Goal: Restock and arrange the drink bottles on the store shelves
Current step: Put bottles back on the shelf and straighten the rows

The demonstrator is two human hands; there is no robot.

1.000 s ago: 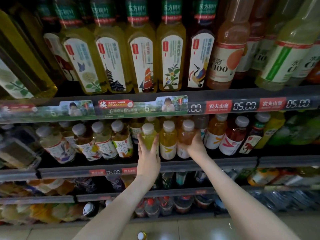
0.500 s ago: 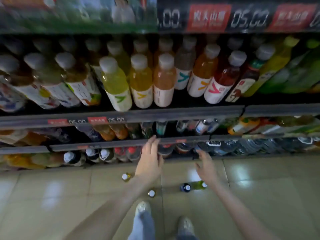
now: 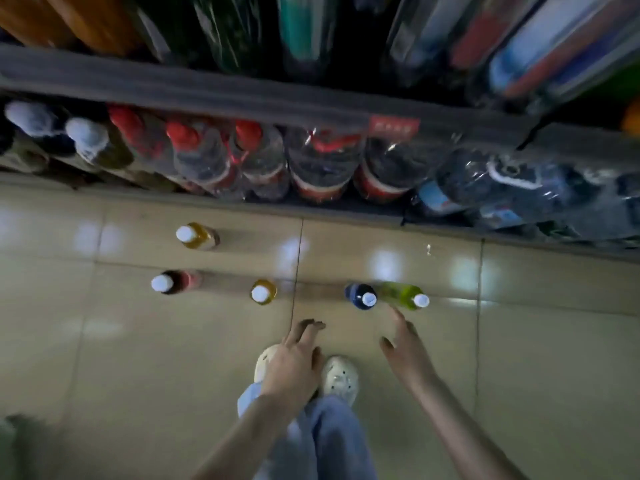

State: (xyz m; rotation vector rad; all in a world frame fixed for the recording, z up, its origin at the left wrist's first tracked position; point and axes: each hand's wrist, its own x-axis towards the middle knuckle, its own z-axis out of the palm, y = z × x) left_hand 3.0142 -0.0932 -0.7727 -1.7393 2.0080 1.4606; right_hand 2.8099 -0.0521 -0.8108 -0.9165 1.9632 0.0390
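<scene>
The tiled floor [image 3: 138, 358] fills the near field. The shelf rail [image 3: 207, 95] runs across the far side, with red-capped water bottles [image 3: 207, 161] packed under it. The left hand [image 3: 294, 365] hangs over the floor, fingers straight and together, holding nothing. The right hand [image 3: 405, 351] has its fingers spread and empty, index tip just near of the green bottle [image 3: 403, 295]. Five drink bottles stand on the floor: green, dark blue bottle [image 3: 360, 296] just beside it, amber bottle [image 3: 263, 292] centre, two more at left
</scene>
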